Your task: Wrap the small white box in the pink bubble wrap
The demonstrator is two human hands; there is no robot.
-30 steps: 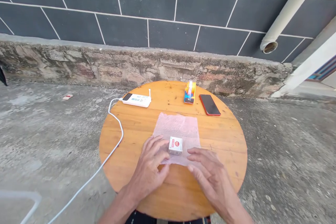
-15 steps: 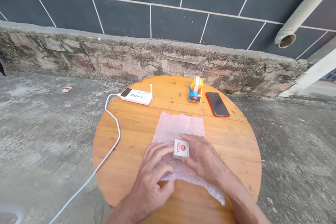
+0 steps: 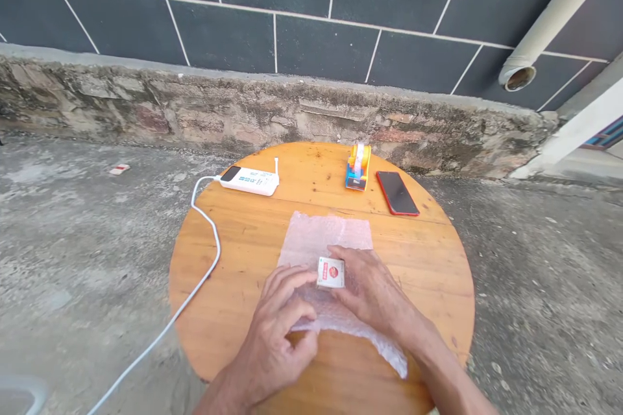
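A small white box with a red print [image 3: 331, 272] rests on a sheet of pinkish bubble wrap [image 3: 335, 232] on the round wooden table. My right hand [image 3: 372, 292] is at the box's right side, its thumb and fingers around that end. My left hand [image 3: 285, 324] is on the left, its fingertips reaching to the box's left edge. The left thumb and index finger pinch the near edge of the wrap.
A white power strip [image 3: 249, 180] with a pale cable lies at the table's back left. An orange and blue tape dispenser [image 3: 357, 168] and a red-edged phone [image 3: 398, 193] are at the back right. Behind stands a wall with a pipe [image 3: 540, 29].
The whole view has shifted slightly, so everything appears a little further left. Hands, box and wrap hold nearly the same places relative to each other.
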